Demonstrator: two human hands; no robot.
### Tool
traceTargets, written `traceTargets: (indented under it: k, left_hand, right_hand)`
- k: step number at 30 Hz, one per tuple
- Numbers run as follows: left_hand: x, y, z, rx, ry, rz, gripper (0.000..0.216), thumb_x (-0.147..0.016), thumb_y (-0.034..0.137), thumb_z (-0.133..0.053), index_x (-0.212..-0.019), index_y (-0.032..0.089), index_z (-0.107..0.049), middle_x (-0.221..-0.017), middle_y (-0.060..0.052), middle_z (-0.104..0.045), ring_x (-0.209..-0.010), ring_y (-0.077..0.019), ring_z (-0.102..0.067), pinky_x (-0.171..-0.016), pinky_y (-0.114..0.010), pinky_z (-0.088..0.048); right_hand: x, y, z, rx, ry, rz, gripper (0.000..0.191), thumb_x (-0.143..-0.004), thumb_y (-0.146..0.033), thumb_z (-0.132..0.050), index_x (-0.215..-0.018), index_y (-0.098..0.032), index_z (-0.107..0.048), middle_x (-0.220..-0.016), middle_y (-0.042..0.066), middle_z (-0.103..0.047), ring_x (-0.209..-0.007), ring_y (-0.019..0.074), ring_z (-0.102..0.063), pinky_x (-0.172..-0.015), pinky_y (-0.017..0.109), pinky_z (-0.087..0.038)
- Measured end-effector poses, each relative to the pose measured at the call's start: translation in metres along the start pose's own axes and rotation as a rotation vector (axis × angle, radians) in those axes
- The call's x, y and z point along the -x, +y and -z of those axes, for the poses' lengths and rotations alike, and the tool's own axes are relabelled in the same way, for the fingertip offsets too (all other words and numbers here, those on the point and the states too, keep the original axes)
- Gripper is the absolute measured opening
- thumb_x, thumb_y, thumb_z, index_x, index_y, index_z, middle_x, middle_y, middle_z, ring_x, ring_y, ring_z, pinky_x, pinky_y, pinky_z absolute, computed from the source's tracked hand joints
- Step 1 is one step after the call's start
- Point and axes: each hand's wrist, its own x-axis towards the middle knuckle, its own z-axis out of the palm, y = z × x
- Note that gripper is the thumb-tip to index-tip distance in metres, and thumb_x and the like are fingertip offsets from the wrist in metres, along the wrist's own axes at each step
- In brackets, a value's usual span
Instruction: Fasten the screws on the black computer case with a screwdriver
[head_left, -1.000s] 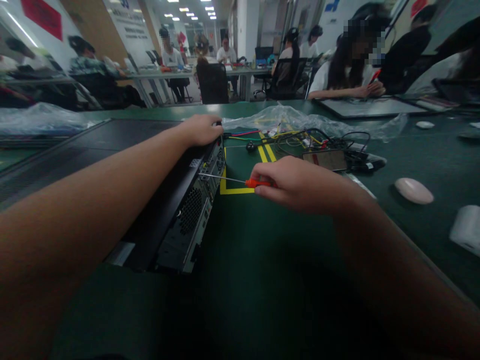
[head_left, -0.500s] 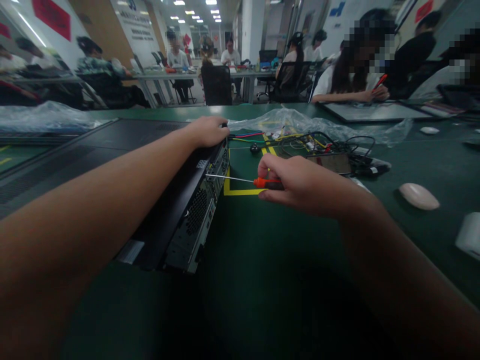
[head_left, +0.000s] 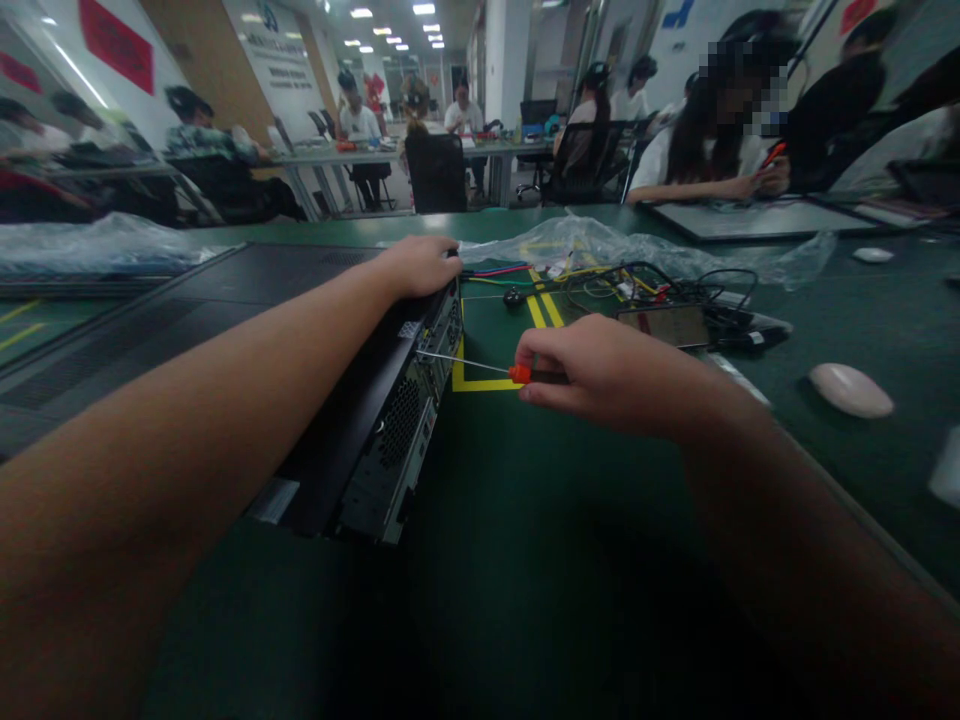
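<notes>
A black desktop computer case [head_left: 315, 420] lies on its side on the green table, its rear panel with a round-holed vent facing right. My left hand [head_left: 422, 266] is laid over the far rear corner of the case, its fingers curled around the edge. With closed fingers, my right hand [head_left: 577, 362] grips the handle of a red and black screwdriver [head_left: 519, 373]. The thin shaft points left, and its tip meets the upper part of the rear panel. Whether a screw sits under the tip is too small to tell.
Beyond my right hand lie tangled cables [head_left: 660, 285] and a metal box [head_left: 664, 325]. Clear plastic wrap [head_left: 600, 240] stretches behind them. To the right is a pale computer mouse [head_left: 851, 389]. Across the table a person [head_left: 720, 150] holds a red tool.
The whole view has shifted slightly. Less of the red part of the screwdriver handle shows as my right hand has turned a little; the tip stays at the rear panel.
</notes>
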Motion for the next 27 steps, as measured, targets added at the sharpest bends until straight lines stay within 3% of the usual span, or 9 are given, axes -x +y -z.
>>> traceTargets:
  k: [13, 22, 27]
  left_hand:
    - [-0.0036, -0.0038, -0.0024, 0.014, 0.017, -0.023, 0.070, -0.102, 0.041, -0.041, -0.165, 0.017, -0.061, -0.169, -0.012, -0.062, -0.158, -0.0352, -0.056, -0.132, -0.044, -0.042]
    - [0.0009, 0.0004, -0.0007, 0.012, 0.018, -0.009, 0.068, -0.104, 0.039, -0.041, -0.165, 0.015, -0.060, -0.169, -0.012, -0.062, -0.158, -0.0335, -0.057, -0.133, -0.041, -0.041]
    - [-0.0005, -0.0006, -0.0014, 0.005, 0.026, -0.011, 0.068, -0.104, 0.038, -0.041, -0.165, 0.016, -0.061, -0.168, -0.012, -0.063, -0.158, -0.0340, -0.057, -0.133, -0.042, -0.041]
  right_hand:
    - [-0.0011, -0.0025, 0.0027, 0.031, -0.041, -0.025, 0.012, -0.101, -0.030, -0.072, -0.105, -0.020, -0.076, -0.082, 0.002, -0.074, -0.073, 0.0194, -0.063, -0.069, 0.032, -0.032]
    - [0.0006, -0.0003, 0.0048, -0.023, -0.063, 0.016, 0.028, -0.111, -0.034, -0.055, -0.109, -0.018, -0.077, -0.105, 0.010, -0.079, -0.090, 0.0242, -0.068, -0.078, 0.034, -0.040]
    - [0.0002, -0.0035, 0.0040, -0.056, -0.044, 0.037, 0.032, -0.114, -0.033, -0.047, -0.103, -0.017, -0.074, -0.102, 0.011, -0.077, -0.088, 0.0238, -0.066, -0.080, 0.035, -0.040]
